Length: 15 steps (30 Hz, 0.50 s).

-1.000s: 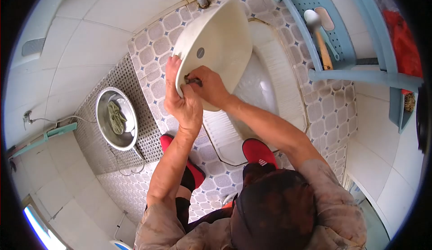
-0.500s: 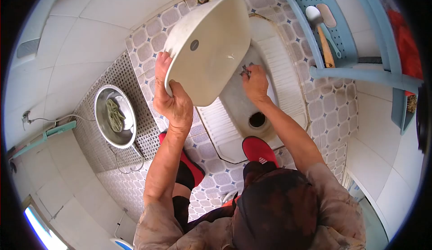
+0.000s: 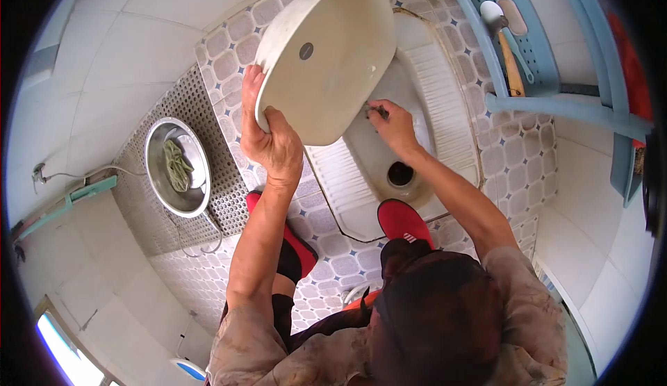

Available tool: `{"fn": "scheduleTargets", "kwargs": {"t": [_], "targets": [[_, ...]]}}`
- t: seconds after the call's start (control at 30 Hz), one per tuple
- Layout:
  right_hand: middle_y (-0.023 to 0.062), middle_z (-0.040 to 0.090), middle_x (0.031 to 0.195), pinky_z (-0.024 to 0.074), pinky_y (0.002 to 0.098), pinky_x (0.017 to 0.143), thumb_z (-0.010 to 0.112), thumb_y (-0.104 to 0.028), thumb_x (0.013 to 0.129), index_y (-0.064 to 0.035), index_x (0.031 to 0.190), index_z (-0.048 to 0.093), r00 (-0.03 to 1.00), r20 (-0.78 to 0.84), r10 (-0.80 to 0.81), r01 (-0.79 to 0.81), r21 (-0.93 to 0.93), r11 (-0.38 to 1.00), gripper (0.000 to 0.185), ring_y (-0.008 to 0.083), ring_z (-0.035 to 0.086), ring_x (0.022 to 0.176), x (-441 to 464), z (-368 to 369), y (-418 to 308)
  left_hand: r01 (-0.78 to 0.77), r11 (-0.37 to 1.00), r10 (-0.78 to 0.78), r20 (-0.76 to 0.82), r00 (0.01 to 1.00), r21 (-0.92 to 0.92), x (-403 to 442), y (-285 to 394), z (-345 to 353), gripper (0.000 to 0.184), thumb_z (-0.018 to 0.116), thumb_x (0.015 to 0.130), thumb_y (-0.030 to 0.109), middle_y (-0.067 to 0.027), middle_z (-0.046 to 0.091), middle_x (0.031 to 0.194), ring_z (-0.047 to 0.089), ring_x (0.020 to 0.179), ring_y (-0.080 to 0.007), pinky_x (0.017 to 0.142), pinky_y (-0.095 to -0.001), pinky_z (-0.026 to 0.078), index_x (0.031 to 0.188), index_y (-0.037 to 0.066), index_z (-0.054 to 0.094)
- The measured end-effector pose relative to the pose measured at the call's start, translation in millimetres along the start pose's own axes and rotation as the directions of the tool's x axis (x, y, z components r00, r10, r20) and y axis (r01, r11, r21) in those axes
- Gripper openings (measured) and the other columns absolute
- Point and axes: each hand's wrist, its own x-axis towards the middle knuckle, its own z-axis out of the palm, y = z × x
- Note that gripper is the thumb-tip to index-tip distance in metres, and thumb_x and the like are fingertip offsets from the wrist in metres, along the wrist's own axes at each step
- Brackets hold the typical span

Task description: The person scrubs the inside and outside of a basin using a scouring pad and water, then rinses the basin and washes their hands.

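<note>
Right hand (image 3: 397, 129) now out of basin (image 3: 330, 73) (inside earlier), over squat toilet (image 3: 451, 108).

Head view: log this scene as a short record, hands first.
Left hand: gripping the rim of the cream basin
Right hand: holding a small dark item, mostly hidden
Basin pose: tilted
Beneath right hand: squat toilet
On perforated mat: metal bowl holding green cloth
Blue rack: wooden-handled utensil inside

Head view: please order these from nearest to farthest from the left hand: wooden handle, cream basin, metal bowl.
1. Cream basin: its rim in the left hand.
2. Metal bowl: to the hand's left.
3. Wooden handle: far right, in the blue rack.
</note>
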Motion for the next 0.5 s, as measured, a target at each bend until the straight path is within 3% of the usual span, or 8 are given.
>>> {"fn": "scheduleTargets", "kwargs": {"t": [0.03, 0.1, 0.13, 0.2, 0.27, 0.33, 0.4, 0.5], "targets": [[0.0106, 0.069, 0.093, 0.0496, 0.0260, 0.066, 0.061, -0.009, 0.087, -0.0023, 0.108, 0.066, 0.997, -0.024, -0.069, 0.071, 0.097, 0.993, 0.023, 0.0131, 0.064, 0.074, -16, 6, -14, 0.007, 1.000, -0.007, -0.009, 1.000, 0.005, -2, -1, 2, 0.037, 0.045, 0.087, -0.012, -0.0195, 0.059, 0.127, 0.050, 0.126, -0.0345, 0.108, -0.0423, 0.037, 0.120, -0.003, 0.059], [0.0114, 0.067, 0.102, 0.0510, 0.0313, 0.074, 0.062, -0.006, 0.085, -0.0031, 0.112, 0.064, 0.952, 0.000, -0.307, 0.306, 0.099, 0.947, 0.027, 0.0192, 0.064, 0.084, -49, 23, -48, 0.093, 0.995, -0.095, -0.049, 0.994, -0.035, -2, -1, 9, 0.039, 0.044, 0.086, -0.012, -0.0188, 0.058, 0.127, 0.050, 0.126, -0.0330, 0.108, -0.0411, 0.037, 0.120, -0.002, 0.059], [0.0114, 0.067, 0.102, 0.0510, 0.0313, 0.074, 0.062, -0.006, 0.085, -0.0031, 0.112, 0.064, 0.951, -0.003, -0.308, 0.307, 0.100, 0.947, 0.027, 0.0192, 0.064, 0.084, -57, 33, -53, 0.091, 0.995, -0.093, -0.048, 0.995, -0.036, 0, 1, 11, 0.039, 0.044, 0.086, -0.012, -0.0188, 0.058, 0.127, 0.050, 0.126, -0.0330, 0.108, -0.0411, 0.037, 0.120, -0.002, 0.059], [0.0124, 0.062, 0.113, 0.0500, 0.0368, 0.084, 0.062, -0.006, 0.081, -0.0066, 0.118, 0.058, 0.776, 0.038, -0.630, 0.627, -0.160, 0.762, 0.037, 0.0304, 0.059, 0.095, -65, 46, -59, 0.201, 0.978, -0.204, -0.048, 0.978, -0.055, 3, 7, 12, 0.039, 0.044, 0.086, -0.012, -0.0182, 0.058, 0.128, 0.050, 0.126, -0.0318, 0.109, -0.0398, 0.036, 0.120, -0.003, 0.060], [0.0088, 0.058, 0.118, 0.0490, 0.0372, 0.087, 0.062, -0.006, 0.078, -0.0083, 0.122, 0.055, 0.819, 0.145, -0.554, 0.573, -0.203, 0.794, 0.045, 0.0306, 0.054, 0.096, -44, 43, -33, 0.160, 0.986, -0.162, -0.039, 0.986, -0.055, 1, -1, 10, 0.039, 0.044, 0.086, -0.012, -0.0177, 0.058, 0.128, 0.050, 0.126, -0.0311, 0.109, -0.0394, 0.036, 0.120, -0.003, 0.059], [0.0060, 0.057, 0.121, 0.0493, 0.0362, 0.087, 0.061, -0.007, 0.076, -0.0081, 0.119, 0.057, 0.741, 0.182, -0.647, 0.640, -0.486, 0.595, 0.043, 0.0286, 0.053, 0.096, -29, 31, -7, 0.120, 0.990, -0.122, -0.019, 0.992, -0.070, -4, -5, 11, 0.039, 0.044, 0.086, -0.011, -0.0172, 0.058, 0.128, 0.050, 0.126, -0.0303, 0.109, -0.0390, 0.036, 0.120, -0.003, 0.059], [0.0043, 0.055, 0.125, 0.0491, 0.0350, 0.088, 0.059, -0.006, 0.076, -0.0075, 0.118, 0.058, 0.779, 0.221, -0.586, 0.605, -0.511, 0.611, 0.043, 0.0273, 0.052, 0.095, -24, 25, -3, 0.274, 0.946, -0.287, -0.060, 0.956, -0.171, -10, -5, 14, 0.040, 0.045, 0.085, -0.011, -0.0167, 0.058, 0.129, 0.050, 0.126, -0.0286, 0.108, -0.0383, 0.036, 0.121, -0.003, 0.059], [0.0050, 0.055, 0.125, 0.0483, 0.0349, 0.089, 0.058, -0.004, 0.076, -0.0064, 0.119, 0.059, 0.829, 0.139, -0.542, 0.525, -0.526, 0.669, 0.043, 0.0272, 0.052, 0.097, -30, 35, -25, 0.263, 0.952, -0.277, -0.082, 0.957, -0.156, -10, -2, 17, 0.040, 0.044, 0.085, -0.010, -0.0171, 0.057, 0.130, 0.050, 0.126, -0.0275, 0.108, -0.0380, 0.036, 0.122, -0.003, 0.059]]}}
